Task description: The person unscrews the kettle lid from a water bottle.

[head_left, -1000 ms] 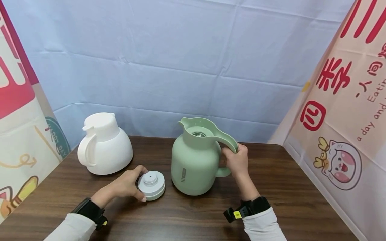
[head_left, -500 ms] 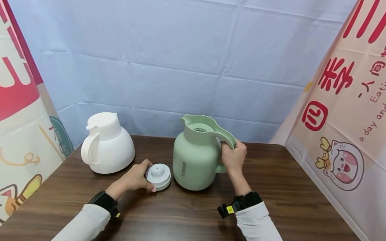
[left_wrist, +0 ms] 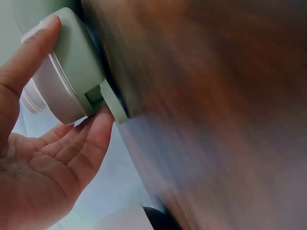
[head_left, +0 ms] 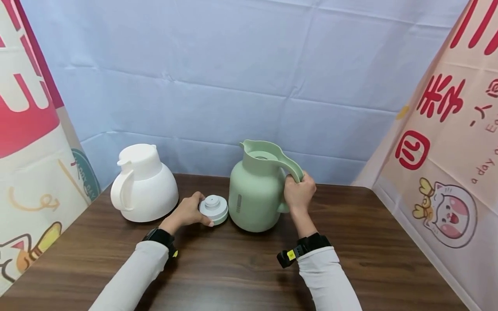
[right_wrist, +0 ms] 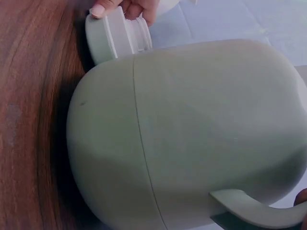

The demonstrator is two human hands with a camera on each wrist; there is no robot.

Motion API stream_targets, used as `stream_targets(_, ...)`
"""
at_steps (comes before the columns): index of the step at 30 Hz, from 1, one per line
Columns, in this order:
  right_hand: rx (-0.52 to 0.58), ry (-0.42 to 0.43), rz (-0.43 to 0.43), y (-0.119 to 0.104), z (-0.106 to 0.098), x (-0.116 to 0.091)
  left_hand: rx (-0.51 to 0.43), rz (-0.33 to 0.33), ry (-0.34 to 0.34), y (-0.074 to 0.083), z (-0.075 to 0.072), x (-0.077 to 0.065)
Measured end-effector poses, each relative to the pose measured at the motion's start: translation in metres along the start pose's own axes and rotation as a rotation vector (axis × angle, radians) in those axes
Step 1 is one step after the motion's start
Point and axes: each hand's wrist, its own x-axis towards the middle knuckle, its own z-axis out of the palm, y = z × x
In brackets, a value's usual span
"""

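My left hand holds a round lid between thumb and fingers, low at the table. Its white stepped plug faces up and its green top faces down. A small green tab juts from the lid's rim in the left wrist view. Just right of the lid, the pale green thermos jug stands upright with its mouth uncovered. My right hand grips the jug's handle on the right side. In the right wrist view the jug's body hides most of the left hand.
A white thermos jug with its top covered stands at the left rear of the dark wooden table. Behind the table hangs a pale blue cloth. Printed cloths flank it on both sides.
My left hand has moved the lid away from me and to the right. The green jug has also shifted toward the back of the table, with my right hand on its handle.
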Motion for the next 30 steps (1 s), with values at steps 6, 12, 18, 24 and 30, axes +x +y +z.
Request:
stream_targets(6,-0.012,0.03,-0.025,0.007,0.009,0.005,0.029,-0.057,0.017,0.002,0.005,0.014)
stream_targets(12,-0.009,0.028,0.004,0.013,0.017,0.011,0.027,-0.089,0.03,0.009,0.007,0.027)
stream_targets(18,-0.038,0.051,0.008,0.018,0.019,0.019,-0.004,-0.126,0.044,0.017,0.01,0.036)
stream_targets(24,-0.055,0.064,0.036,0.02,0.023,0.025,-0.013,-0.16,0.063,0.022,0.013,0.042)
stream_targets(30,-0.065,0.072,0.043,0.022,0.025,0.025,-0.006,-0.216,0.073,0.024,0.019,0.046)
